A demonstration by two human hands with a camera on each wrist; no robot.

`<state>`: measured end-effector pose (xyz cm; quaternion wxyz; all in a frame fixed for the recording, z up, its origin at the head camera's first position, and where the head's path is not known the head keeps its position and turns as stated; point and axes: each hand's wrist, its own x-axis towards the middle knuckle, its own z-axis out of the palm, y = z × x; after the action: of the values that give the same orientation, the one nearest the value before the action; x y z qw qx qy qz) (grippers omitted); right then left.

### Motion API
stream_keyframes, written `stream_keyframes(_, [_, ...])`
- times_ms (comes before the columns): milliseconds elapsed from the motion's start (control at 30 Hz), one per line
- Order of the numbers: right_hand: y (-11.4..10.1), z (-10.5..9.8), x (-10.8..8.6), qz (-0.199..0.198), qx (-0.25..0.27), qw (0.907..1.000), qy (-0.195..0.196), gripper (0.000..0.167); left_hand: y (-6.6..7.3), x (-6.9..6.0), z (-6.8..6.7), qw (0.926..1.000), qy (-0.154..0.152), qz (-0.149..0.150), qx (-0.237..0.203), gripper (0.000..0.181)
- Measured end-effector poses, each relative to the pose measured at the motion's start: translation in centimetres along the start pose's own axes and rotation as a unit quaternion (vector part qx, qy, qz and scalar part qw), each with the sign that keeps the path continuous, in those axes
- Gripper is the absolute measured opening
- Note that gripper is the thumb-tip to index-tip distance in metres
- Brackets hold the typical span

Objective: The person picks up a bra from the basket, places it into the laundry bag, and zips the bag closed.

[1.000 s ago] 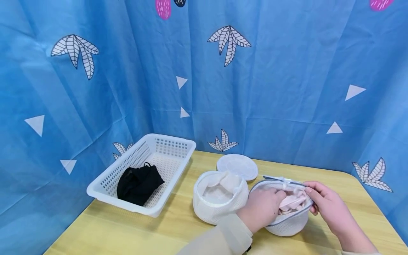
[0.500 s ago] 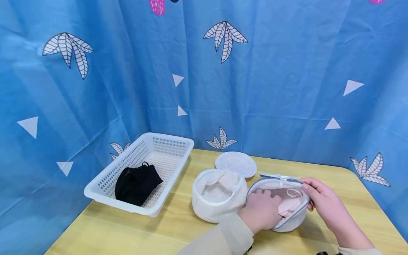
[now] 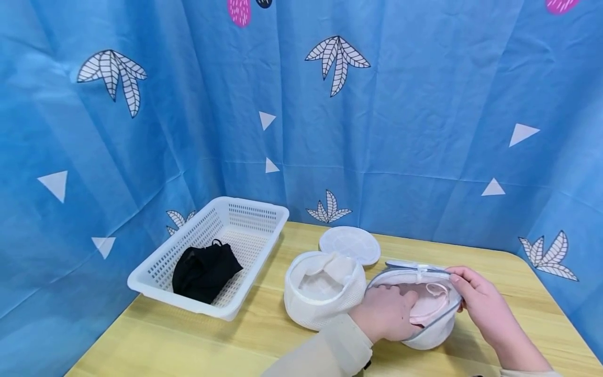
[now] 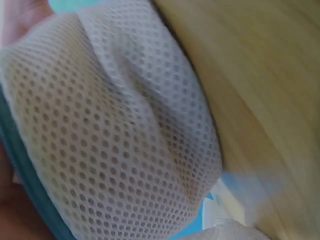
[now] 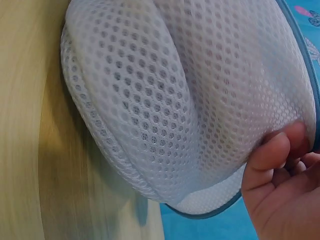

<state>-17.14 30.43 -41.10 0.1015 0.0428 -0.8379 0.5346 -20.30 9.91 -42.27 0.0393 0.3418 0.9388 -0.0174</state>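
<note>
A white mesh laundry bag (image 3: pixel 431 335) with a grey zip edge stands open at the right of the table. Inside it lies a pale pink garment (image 3: pixel 427 306) with a thin loop strap, its kind partly hidden. My left hand (image 3: pixel 382 310) reaches over the left rim into the bag, beside the garment; its fingertips are hidden, the thumb extended. With thumb and fingers my right hand (image 3: pixel 482 301) pinches the bag's right rim, also seen at close range in the right wrist view, where the mesh wall (image 5: pixel 150 100) bulges beside the fingers.
Left of the bag stands a second white mesh bag (image 3: pixel 301 309), its top open. Behind it lies a round white lid (image 3: pixel 349 244). A white plastic basket (image 3: pixel 254 246) with a black garment (image 3: pixel 204 275) stands at the left. A blue curtain (image 3: pixel 414 131) hangs behind the table.
My left hand has moved deeper over the left side of the bag, and the pink garment has flattened down inside, its strap now showing. My right hand keeps its pinch on the rim.
</note>
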Motion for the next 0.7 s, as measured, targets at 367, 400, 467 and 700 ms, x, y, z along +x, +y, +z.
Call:
stream_keyframes(367, [0.4,-0.4,-0.4,0.011,-0.018,0.9998,-0.007,0.039,0.1,-0.6,-0.9,0.9974,-0.017,0.07,-0.007,0.053])
stream_keyframes(400, [0.4,-0.4,-0.4,0.01,-0.019,0.9997,-0.007,0.039,0.0,-0.7,-1.0,0.9969,-0.02,0.076,-0.009,0.052])
stream_keyframes(467, [0.3,-0.3,-0.4,0.011,-0.02,0.9997,-0.008,0.039,-0.3,-1.0,-1.3,0.9956,-0.024,0.089,-0.012,0.05])
stream_keyframes(700, [0.2,-0.4,-0.1,0.012,-0.023,0.9996,-0.007,0.037,-1.6,-1.9,-2.7,0.9927,-0.021,0.113,-0.037,0.05])
